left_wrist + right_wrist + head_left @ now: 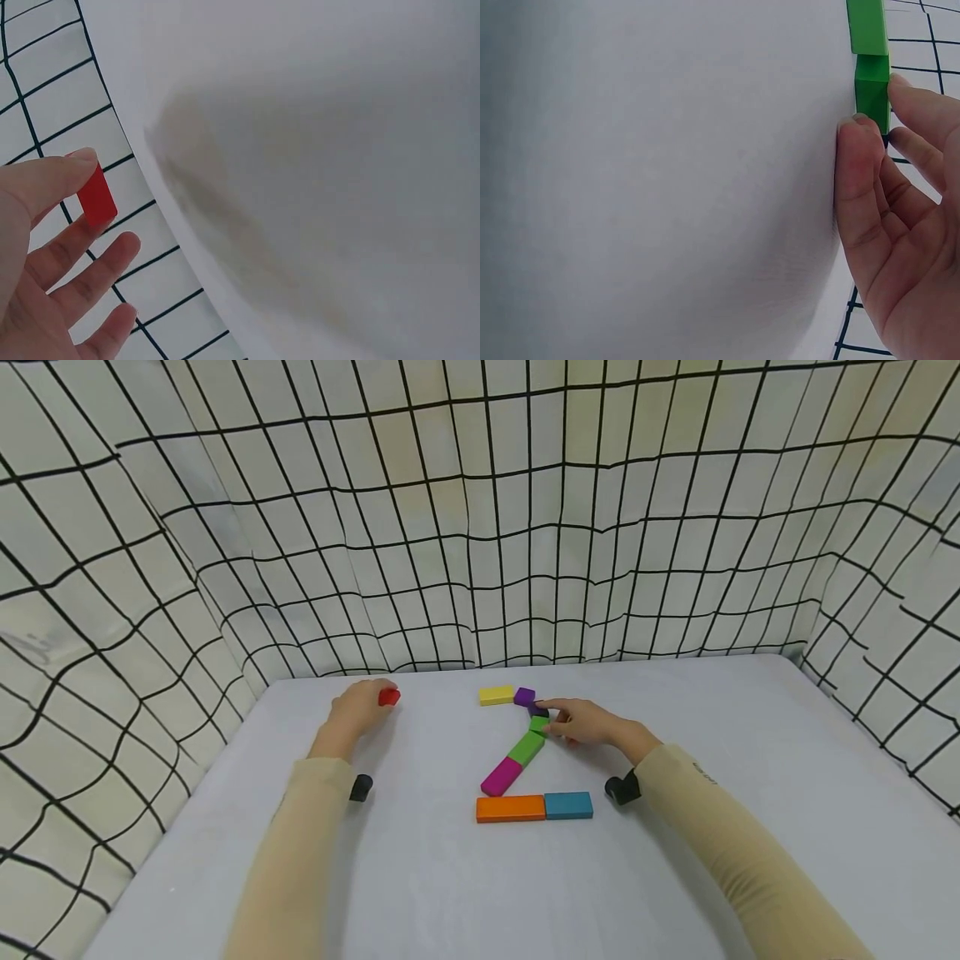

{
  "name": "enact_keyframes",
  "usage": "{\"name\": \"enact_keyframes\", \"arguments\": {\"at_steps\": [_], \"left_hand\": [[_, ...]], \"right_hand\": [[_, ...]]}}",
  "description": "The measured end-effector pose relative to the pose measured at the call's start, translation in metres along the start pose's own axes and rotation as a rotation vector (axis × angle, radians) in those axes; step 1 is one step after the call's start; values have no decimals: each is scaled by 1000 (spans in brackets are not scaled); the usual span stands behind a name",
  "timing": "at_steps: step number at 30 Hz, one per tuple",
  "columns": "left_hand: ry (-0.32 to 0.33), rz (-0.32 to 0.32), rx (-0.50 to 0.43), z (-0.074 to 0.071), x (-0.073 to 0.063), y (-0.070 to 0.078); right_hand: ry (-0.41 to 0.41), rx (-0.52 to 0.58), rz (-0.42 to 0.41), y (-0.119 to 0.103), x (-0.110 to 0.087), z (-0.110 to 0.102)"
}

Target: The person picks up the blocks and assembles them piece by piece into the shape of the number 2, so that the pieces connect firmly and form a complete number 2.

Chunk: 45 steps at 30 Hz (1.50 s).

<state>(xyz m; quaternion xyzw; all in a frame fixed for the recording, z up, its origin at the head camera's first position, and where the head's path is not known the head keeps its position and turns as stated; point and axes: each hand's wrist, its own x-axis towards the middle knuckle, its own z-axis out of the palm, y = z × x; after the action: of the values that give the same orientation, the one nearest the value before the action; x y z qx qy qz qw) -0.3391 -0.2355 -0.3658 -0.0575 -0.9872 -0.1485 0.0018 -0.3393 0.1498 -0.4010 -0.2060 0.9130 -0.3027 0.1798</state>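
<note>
My left hand [362, 706] pinches a red block [389, 697] between thumb and fingertips, held up off the left part of the table. In the left wrist view the other fingers spread below the red block [97, 196]. My right hand [592, 722] has its thumb at a small green block [539, 724] and its index fingertip at a dark block [537, 711] just behind it. In the right wrist view, fingertips close around the small green block [872, 101]. A longer green block [527, 748] and a magenta block [501, 777] continue the diagonal line.
A purple block [524, 697] and a yellow block [496, 696] form the line's far end. Nearer, an orange block [511, 808] and a blue block [568, 805] lie end to end. Black-gridded white walls [480, 510] stand around the white table [450, 893].
</note>
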Motion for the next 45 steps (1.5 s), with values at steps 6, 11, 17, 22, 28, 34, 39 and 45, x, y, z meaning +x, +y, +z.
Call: {"name": "enact_keyframes", "arguments": {"at_steps": [6,11,17,22,28,34,39,45], "left_hand": [[27,-2,29,7,6,11],[47,-22,41,11,10,18],[68,-28,50,16,13,26],[57,-31,40,19,16,35],[46,-23,37,25,19,46],[24,-25,48,28,20,53],[19,-22,55,28,19,57],[26,-17,58,28,19,65]], "right_hand": [[8,-7,-2,3,0,0],[6,-1,-3,3,0,0],[3,9,-6,3,0,-1],[0,22,-6,3,-1,-1],[-5,27,-14,4,-1,1],[-6,24,-10,2,0,3],[-2,21,-7,2,0,2],[0,23,-3,1,0,1]]}}
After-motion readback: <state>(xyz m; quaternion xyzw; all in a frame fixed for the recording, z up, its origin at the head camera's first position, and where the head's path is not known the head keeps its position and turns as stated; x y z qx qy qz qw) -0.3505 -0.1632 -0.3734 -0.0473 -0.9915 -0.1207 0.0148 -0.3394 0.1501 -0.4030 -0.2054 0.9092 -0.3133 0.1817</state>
